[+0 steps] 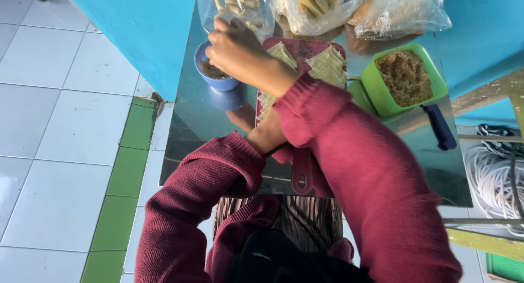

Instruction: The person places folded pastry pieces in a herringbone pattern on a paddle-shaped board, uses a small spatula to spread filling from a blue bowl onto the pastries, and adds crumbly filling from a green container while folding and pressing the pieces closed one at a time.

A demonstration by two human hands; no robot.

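Your right hand (pixel 237 48) reaches across the steel table (pixel 191 124), fingers curled against the mouth of a clear plastic bag (pixel 234 7) of pale rolled pastries, just above a small blue bowl (pixel 215 78). Your left hand (pixel 267 133) rests on the red cutting board (pixel 300 168); its grip cannot be told. Folded pale wrappers (pixel 327 64) lie stacked beside a green tub (pixel 406 78) of brown filling.

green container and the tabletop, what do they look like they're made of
The green container looks like moulded plastic: bright uniform colour, rounded corners, soft sheen. The tabletop looks like sheet metal, probably stainless steel: grey and glossy, mirroring the blue cup.
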